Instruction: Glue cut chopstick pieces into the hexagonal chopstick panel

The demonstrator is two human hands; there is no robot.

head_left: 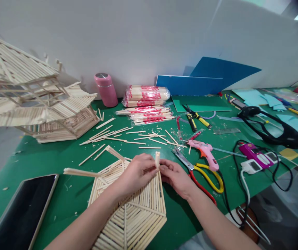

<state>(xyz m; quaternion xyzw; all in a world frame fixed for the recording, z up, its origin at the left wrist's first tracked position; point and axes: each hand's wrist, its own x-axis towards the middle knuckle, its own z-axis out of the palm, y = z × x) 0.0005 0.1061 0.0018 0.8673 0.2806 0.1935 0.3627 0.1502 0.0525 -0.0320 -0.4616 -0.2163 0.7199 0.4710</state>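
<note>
A flat hexagonal panel of glued wooden sticks (135, 215) lies on the green table (47, 163) in front of me. At its far right corner a short upright stick post (157, 159) stands. My left hand (138, 172) pinches this post from the left while resting on the panel. From the right, my right hand (176, 177) touches the post's base with its fingertips. A bundle of longer sticks (81, 172) juts out from the panel's left corner.
A tall stick-built model house (34, 100) stands at the far left. Loose sticks (123, 136), packs of chopsticks (146, 95), a pink bottle (106, 89), a pink glue gun (205, 151), scissors (203, 172), pliers (196, 118), a power strip (257, 159) and a tablet (18, 211) surround the panel.
</note>
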